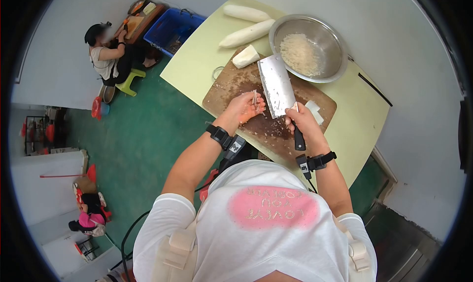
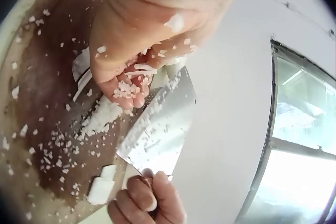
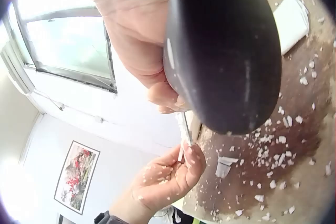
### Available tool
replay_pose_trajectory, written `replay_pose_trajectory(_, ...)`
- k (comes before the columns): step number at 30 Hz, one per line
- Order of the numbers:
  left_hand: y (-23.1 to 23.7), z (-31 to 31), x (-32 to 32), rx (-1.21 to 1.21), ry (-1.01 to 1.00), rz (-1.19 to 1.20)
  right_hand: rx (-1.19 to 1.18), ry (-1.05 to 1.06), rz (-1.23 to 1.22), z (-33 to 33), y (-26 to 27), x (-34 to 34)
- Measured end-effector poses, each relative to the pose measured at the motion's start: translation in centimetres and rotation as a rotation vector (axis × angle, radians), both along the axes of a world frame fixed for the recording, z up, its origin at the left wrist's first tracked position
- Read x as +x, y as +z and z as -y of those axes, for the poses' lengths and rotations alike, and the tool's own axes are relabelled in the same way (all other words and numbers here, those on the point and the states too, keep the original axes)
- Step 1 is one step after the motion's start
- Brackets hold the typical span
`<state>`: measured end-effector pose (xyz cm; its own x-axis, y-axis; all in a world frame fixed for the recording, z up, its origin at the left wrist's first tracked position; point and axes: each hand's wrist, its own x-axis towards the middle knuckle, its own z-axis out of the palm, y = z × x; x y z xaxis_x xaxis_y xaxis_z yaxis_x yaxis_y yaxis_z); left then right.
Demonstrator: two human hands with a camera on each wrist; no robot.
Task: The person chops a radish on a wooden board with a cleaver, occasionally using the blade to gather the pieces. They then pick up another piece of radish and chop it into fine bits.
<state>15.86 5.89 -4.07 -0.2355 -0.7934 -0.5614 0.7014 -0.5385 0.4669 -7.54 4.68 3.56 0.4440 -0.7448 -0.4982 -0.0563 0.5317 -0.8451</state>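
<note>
My right hand grips the black handle of a cleaver, whose wide blade is raised over the brown cutting board. White bits cling to the blade. Just left of it, my left hand is turned palm up, fingers curled round white shreds; more bits stick to its palm and wrist. Chopped white bits lie scattered on the board. White slices rest at its right side, and a cut white chunk at its far edge.
A metal bowl with white shreds stands beyond the board. Two long white vegetables lie on the light green table. A blue crate and a seated person are at the far left.
</note>
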Motion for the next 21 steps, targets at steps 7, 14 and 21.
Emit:
replay_pose_trajectory(7, 0.0, -0.2, -1.0, -0.533, -0.288, 1.340, -0.124, -0.048, -0.105, -0.9, -0.2, -2.8)
replay_pose_trajectory(14, 1.2, -0.5, 0.0, -1.094, -0.681, 1.642, -0.172, 0.026, -0.201, -2.2, -1.4, -2.9)
replay_pose_trajectory(21, 1.2, -0.9, 0.3, -1.248, -0.684, 1.755, -0.259, 0.096, -0.359, -2.8, -1.8, -1.9)
